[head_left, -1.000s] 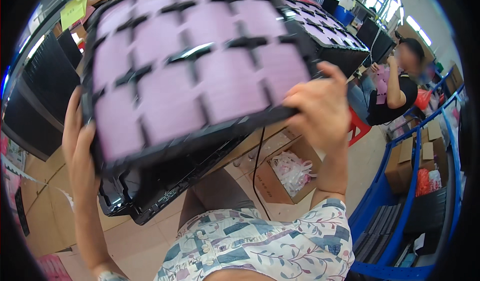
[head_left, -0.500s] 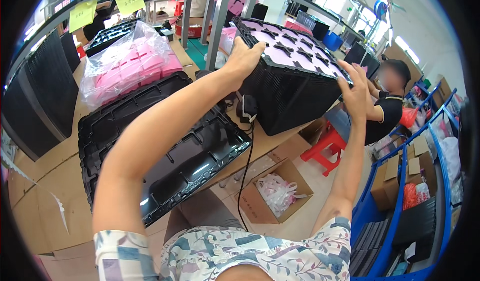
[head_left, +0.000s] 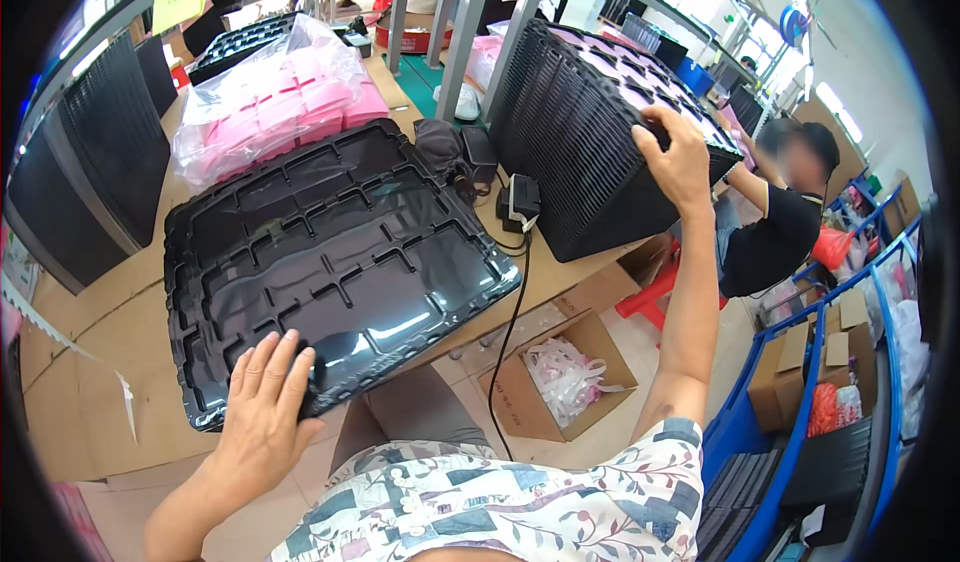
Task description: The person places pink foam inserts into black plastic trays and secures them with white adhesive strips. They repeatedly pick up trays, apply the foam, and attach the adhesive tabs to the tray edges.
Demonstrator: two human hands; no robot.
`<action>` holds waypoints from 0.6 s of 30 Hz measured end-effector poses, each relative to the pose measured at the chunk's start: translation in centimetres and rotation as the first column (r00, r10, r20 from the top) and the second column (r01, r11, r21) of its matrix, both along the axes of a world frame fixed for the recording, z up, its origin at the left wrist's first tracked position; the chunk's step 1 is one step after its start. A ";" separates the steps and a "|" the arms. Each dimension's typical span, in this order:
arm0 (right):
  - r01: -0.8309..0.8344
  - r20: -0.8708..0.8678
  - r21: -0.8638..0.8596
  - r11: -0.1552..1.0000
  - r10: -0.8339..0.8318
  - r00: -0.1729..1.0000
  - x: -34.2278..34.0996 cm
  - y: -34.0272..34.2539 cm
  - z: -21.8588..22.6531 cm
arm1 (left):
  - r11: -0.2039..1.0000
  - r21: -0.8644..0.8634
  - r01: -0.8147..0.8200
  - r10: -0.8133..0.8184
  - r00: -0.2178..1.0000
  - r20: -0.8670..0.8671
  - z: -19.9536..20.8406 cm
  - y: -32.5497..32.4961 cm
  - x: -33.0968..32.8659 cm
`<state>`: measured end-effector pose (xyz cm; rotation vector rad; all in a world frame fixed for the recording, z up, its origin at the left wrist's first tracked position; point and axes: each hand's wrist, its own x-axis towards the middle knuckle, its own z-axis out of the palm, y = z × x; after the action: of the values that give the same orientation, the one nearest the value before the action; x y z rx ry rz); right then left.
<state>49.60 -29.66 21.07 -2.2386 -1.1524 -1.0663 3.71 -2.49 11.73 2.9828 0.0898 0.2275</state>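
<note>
A black moulded plastic tray point(head_left: 335, 272) with cross-shaped ribs lies on the table in front of me. My left hand point(head_left: 265, 407) rests at its near-left edge, fingers stretched over the rim and holding nothing. A tall stack of black trays point(head_left: 590, 152) stands to the right, pale pink material showing between dark crosses on its top. At the stack's near upper corner, my right hand point(head_left: 682, 162) has its thumb and fingers bent around the rim. Its outer fingers are partly hidden.
Pink pieces in a clear bag point(head_left: 285, 97) sit behind the tray. A black adapter point(head_left: 520, 202) trails a cable over the table edge. Below is a cardboard box point(head_left: 565, 382) of white strips. A co-worker point(head_left: 785, 212) sits beyond the stack; black trays point(head_left: 100, 152) stand at left.
My left hand has let go of the stack's top tray and come down to the near tray. The stack stands more to the right in view; my right hand stays at its edge.
</note>
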 end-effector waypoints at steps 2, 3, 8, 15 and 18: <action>0.004 -0.045 0.014 1.000 -0.003 0.999 0.8 -1.1 0.1 | 0.998 -0.019 -0.058 0.058 0.998 0.030 -0.9 1.1 -0.6; -0.001 -0.067 0.007 1.000 0.001 0.998 0.6 -1.4 0.2 | 0.996 -0.030 -0.079 0.080 0.996 0.042 -1.0 1.5 -0.7; -0.169 0.021 0.060 0.984 0.168 0.986 0.0 0.4 -0.2 | 0.985 -0.094 -0.147 0.153 0.986 0.063 -0.9 2.2 -1.0; -0.170 0.048 0.081 0.982 0.166 0.985 0.1 0.3 -0.5 | 0.970 -0.160 -0.182 0.196 0.978 0.076 -0.9 2.8 -2.4; -0.186 0.078 0.017 0.982 0.184 0.980 0.0 0.5 -0.3 | 0.971 -0.152 -0.186 0.202 0.975 0.096 -1.1 2.9 -2.4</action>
<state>49.56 -29.11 20.74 -2.0418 -1.3427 -1.0905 1.32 0.43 10.62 2.8117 0.3707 0.3912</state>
